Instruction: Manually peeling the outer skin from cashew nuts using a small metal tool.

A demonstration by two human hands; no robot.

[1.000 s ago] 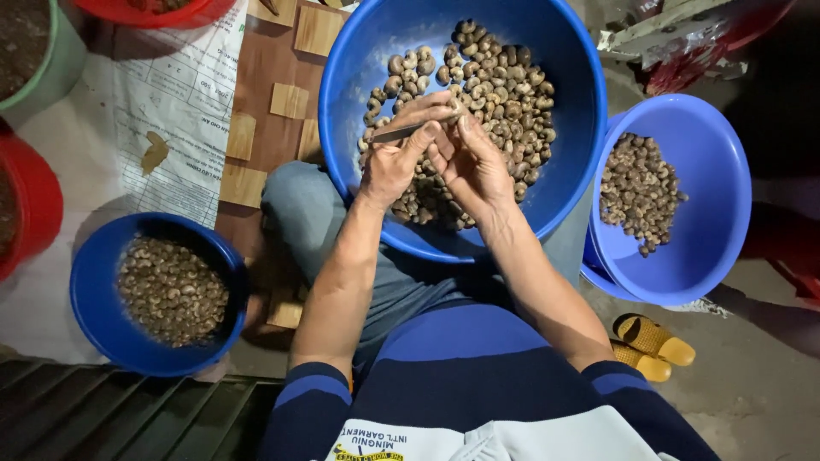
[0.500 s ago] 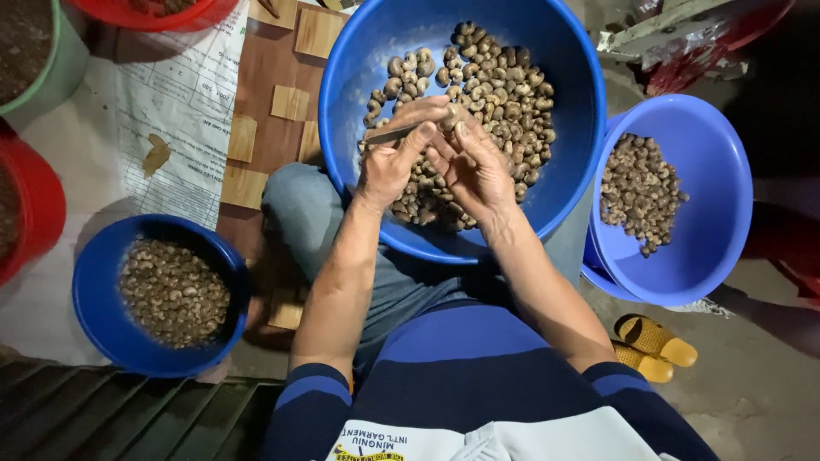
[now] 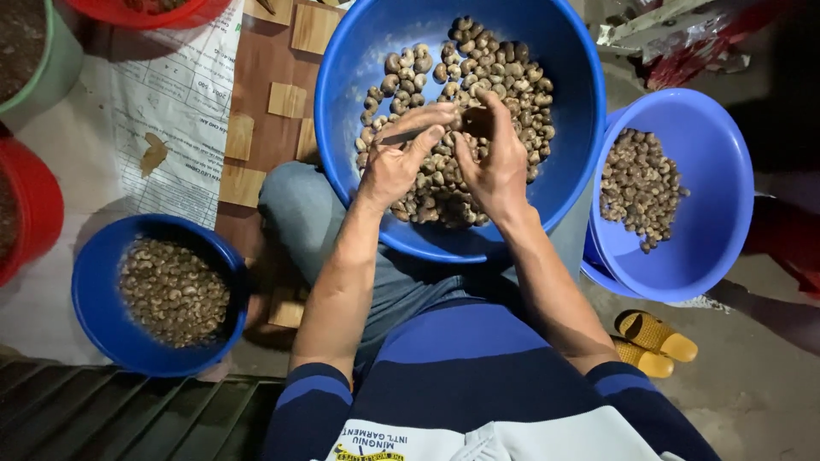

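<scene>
A big blue basin (image 3: 342, 77) rests on my lap, heaped with brownish nuts in their shells (image 3: 495, 77). Both hands meet over the heap. My left hand (image 3: 397, 162) pinches a small thin dark tool (image 3: 401, 137) whose tip points right. My right hand (image 3: 491, 158) is curled around a single nut (image 3: 457, 122), held against the tool's tip. The nut is mostly hidden by my fingers.
A smaller blue bowl (image 3: 94, 290) of small pieces sits at my lower left, and a light blue basin (image 3: 726, 205) with nuts at my right. Red tubs (image 3: 38, 205) and a green one (image 3: 60, 68) line the left. Yellow sandals (image 3: 653, 341) lie on the floor.
Both hands have shifted slightly over the heap and the fingers have turned the nut against the tool. The bowls have not moved.
</scene>
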